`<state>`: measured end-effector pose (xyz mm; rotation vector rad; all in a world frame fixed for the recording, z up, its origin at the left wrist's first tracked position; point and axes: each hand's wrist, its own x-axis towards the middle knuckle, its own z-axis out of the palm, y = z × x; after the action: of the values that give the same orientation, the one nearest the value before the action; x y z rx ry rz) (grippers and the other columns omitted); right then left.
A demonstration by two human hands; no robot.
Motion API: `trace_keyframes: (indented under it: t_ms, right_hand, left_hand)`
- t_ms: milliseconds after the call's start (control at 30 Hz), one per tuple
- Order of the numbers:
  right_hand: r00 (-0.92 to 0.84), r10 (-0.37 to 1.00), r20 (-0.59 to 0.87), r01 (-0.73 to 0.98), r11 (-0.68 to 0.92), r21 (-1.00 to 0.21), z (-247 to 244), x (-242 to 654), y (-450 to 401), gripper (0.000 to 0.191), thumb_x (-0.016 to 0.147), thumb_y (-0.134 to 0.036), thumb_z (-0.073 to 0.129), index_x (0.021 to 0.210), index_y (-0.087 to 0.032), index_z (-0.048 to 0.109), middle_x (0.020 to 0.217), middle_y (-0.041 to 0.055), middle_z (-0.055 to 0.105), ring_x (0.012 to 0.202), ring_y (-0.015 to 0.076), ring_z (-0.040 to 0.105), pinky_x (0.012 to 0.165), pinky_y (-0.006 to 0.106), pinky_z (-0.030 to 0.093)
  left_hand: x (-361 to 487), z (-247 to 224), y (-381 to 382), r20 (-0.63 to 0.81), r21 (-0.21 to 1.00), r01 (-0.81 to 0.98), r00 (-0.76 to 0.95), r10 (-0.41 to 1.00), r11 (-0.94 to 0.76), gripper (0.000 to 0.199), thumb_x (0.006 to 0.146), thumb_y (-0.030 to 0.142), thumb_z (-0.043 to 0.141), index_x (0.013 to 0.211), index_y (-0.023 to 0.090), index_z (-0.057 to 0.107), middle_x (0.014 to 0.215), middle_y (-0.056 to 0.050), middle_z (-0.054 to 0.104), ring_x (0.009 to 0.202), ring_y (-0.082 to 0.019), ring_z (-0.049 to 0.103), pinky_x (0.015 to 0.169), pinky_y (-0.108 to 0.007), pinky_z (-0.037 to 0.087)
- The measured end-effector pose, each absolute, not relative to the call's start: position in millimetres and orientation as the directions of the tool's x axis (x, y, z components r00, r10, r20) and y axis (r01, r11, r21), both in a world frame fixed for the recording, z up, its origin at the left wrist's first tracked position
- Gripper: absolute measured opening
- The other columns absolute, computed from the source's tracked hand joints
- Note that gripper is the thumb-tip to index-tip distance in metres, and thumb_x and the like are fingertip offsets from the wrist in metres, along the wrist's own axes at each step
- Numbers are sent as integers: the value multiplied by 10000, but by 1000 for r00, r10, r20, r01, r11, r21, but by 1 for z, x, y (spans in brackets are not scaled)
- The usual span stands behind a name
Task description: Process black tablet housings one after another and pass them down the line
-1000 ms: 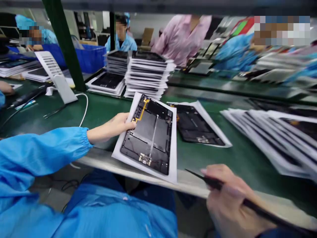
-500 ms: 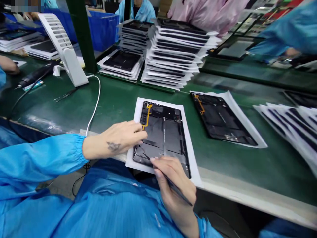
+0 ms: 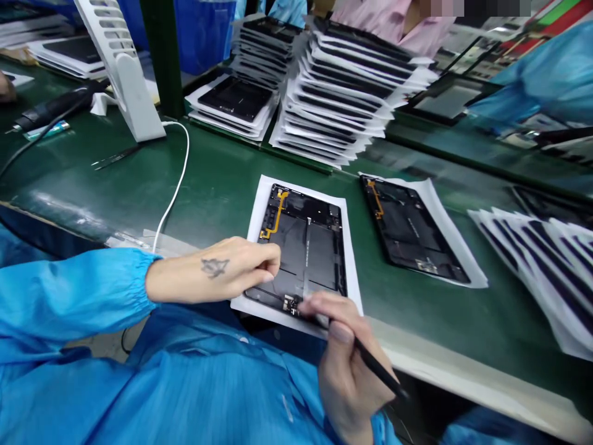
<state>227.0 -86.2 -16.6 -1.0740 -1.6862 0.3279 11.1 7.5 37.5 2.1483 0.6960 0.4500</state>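
Black, the tool (image 3: 378,369) in the right hand (image 3: 347,352) ends indistinctly.

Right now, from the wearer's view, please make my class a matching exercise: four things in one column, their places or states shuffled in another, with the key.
Things
1. Left hand
2. Right hand
3. White cable
4. Blue bin

Places or states
A. Partly behind the green post
B. Holding a slim dark tool
C. At the left edge of the nearest open tablet
D. Leading from the slatted stand

Pairs: 1-C, 2-B, 3-D, 4-A
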Motion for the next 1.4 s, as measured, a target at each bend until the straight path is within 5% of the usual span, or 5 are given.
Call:
trace_keyframes:
  t_ms: [100,233,533,900,1400]
  right_hand:
    - [-231,782,578,647,568,-509,-12,221,-81,334,971,-41,487,1226,-193,638,937,46,670,842,185,597,717,335,464]
    - [-313,760,570,711,585,-390,-9,207,-73,181,965,-45,515,954,-174,641,831,40,638,761,184,484,670,347,336]
    - [-256,831,495,616,535,-579,-15,203,-66,216,919,5,534,846,-187,602,817,14,617,757,168,456,683,339,289]
    - [-264,768,583,645,590,-485,-16,203,-66,177,961,-37,549,995,-176,654,898,45,692,806,187,513,709,341,368]
    - [-520,633,574,672,718,-183,-25,209,-66,240,1001,-106,499,1124,-92,705,1038,93,744,786,209,494,692,385,373]
  left_hand:
    - [13,27,-5,13,911,284,706,708,-300,75,984,151,513,1013,221,509,751,75,546,654,-80,491,607,-194,368]
    - [14,10,-14,-6,957,214,684,730,-193,181,969,139,529,1111,240,481,709,95,552,629,-77,505,599,-178,398]
    - [4,2,-22,446,705,273,547,708,-655,65,1016,150,578,1013,159,642,919,-7,649,846,-92,610,769,-192,465]
    - [6,-1,-21,424,680,308,576,699,-665,69,1016,122,564,994,146,625,892,-8,627,804,-97,589,726,-201,468]
    - [-6,-3,-34,385,269,523,712,588,-809,117,1040,118,475,1034,121,592,893,-57,607,822,-181,549,732,-306,492]
